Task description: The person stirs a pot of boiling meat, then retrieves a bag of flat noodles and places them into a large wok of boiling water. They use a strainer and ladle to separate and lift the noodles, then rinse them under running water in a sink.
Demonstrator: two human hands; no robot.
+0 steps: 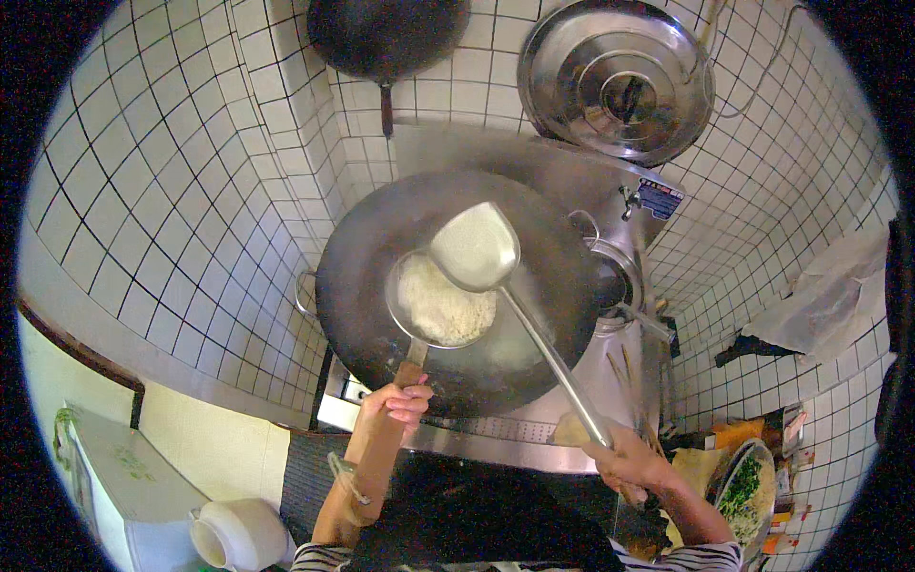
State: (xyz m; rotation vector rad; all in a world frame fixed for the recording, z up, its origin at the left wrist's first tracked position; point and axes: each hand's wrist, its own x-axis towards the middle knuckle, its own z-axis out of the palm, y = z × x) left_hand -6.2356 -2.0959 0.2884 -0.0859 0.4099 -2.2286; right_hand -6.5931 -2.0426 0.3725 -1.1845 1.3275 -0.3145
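My left hand (397, 406) grips the wooden handle of a round strainer (392, 304) over a large dark wok (357, 236). Pale, wet-looking food (447, 311), perhaps noodles or rice, fills the strainer. In my right hand (629, 461) is the long metal handle of a wok spatula (475, 247). Its broad blade hangs above the strainer and hides part of its far rim; whether the two touch I cannot tell. Cloudy liquid (504, 350) shows in the wok beneath, and steam blurs the far side.
A metal pot (615, 275) stands right of the wok, on the steel stove top (572, 400). Near my right arm is a bowl of chopped greens and pale food (743, 493). A large lid (618, 86) leans at the back wall, where a dark pan (389, 36) hangs.
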